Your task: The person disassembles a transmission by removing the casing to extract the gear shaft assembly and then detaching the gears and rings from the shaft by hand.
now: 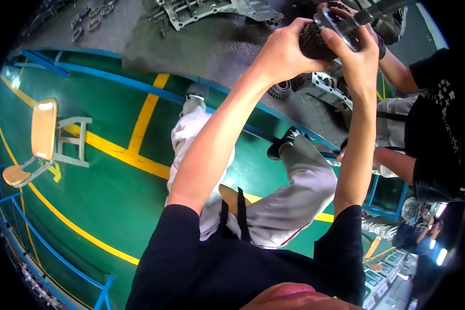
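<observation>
Both my hands are closed around a gear shaft (357, 21) with dark toothed gears and a shiny metal ring, raised above the workbench at the upper right. My left hand (289, 49) grips the dark gear (313, 42) from the left. My right hand (360, 54) wraps the shaft from the near side, its thumb by the bright ring. The splined end of the shaft points up to the right. Below my hands, a loose gear (280, 90) and a metal housing (323, 89) lie on the bench.
The workbench (98, 36) carries a large metal casting (217, 11) and several small rings (94, 24) at the far left. A co-worker in a dark shirt (434, 124) stands close on the right. A wooden-seated chair (45, 129) is on the green floor behind.
</observation>
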The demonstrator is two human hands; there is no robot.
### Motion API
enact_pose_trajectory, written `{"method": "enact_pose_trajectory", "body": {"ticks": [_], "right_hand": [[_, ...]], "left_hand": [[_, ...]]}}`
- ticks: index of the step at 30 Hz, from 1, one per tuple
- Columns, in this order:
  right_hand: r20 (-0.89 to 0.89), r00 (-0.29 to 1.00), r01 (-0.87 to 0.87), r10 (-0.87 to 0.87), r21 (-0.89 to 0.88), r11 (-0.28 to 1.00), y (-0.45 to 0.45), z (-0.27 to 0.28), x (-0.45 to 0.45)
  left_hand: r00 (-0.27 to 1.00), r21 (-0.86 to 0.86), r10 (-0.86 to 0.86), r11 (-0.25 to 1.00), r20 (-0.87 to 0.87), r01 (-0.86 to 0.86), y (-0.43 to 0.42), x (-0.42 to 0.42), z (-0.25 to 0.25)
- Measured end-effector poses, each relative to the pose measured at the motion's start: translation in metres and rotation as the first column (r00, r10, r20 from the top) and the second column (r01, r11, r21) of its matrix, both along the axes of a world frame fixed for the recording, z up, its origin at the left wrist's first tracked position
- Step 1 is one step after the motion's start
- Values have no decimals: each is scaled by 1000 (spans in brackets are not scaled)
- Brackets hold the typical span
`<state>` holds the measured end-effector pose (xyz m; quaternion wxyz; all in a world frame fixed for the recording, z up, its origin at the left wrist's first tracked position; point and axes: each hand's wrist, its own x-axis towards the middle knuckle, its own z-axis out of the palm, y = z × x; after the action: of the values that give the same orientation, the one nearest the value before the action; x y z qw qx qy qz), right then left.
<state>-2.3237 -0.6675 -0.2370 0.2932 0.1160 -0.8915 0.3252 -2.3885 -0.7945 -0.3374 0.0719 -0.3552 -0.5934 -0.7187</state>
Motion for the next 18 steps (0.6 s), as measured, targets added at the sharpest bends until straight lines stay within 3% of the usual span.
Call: {"method": "enact_pose_trajectory", "body": {"ticks": [4, 6, 10, 12, 13, 17, 18], "right_hand": [[-45, 999, -11, 11, -4, 1000, 10, -12, -2], [6, 993, 115, -115, -136, 984, 24, -20, 0], [37, 994, 109, -105, -142, 984, 11, -13, 6], [-75, 997, -29, 18, -155, 988, 11, -11, 4], [-53, 999, -17, 2, -283, 959, 8, -10, 6], [26, 1000, -7, 8, -37, 999, 14, -6, 9], [78, 997, 6, -2, -45, 999, 16, -5, 10]], "left_hand": [[998, 14, 58, 998, -8, -58, 6, 4, -5], [996, 17, 86, 996, -24, -86, 6, 6, -5], [995, 62, 86, 995, -51, -83, 8, 8, -8], [993, 52, 102, 994, -59, -99, 11, 7, -9], [991, 33, 114, 993, -77, -112, 12, 7, -9], [985, 74, 152, 987, -85, -145, 15, 6, -11], [983, 77, 162, 985, -92, -155, 16, 6, -12]]}}
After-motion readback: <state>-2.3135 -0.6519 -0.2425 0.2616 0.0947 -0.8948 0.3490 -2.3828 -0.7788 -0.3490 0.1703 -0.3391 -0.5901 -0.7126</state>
